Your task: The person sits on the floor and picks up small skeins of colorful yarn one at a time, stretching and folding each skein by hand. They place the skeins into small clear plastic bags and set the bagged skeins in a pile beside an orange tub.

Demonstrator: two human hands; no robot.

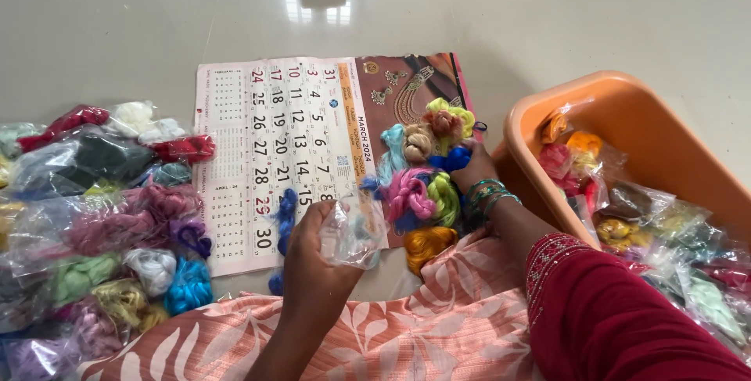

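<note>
My left hand (313,252) grips a small clear plastic bag (353,231) with pale thread inside, held just above the lower edge of a wall calendar sheet (258,127) spread on the floor. My right hand (472,168), with green bangles at the wrist and a dark red sleeve, rests on a heap of coloured thread bundles (422,185) on the calendar's right part, its fingers on a blue bundle (450,159). A loose blue thread bundle (285,210) lies beside my left hand.
An orange plastic tub (626,95) at the right holds several bagged thread bundles. A large pile of bagged threads (102,217) covers the floor at the left. Pink leaf-print cloth (391,334) covers my lap. The floor is pale glossy tile.
</note>
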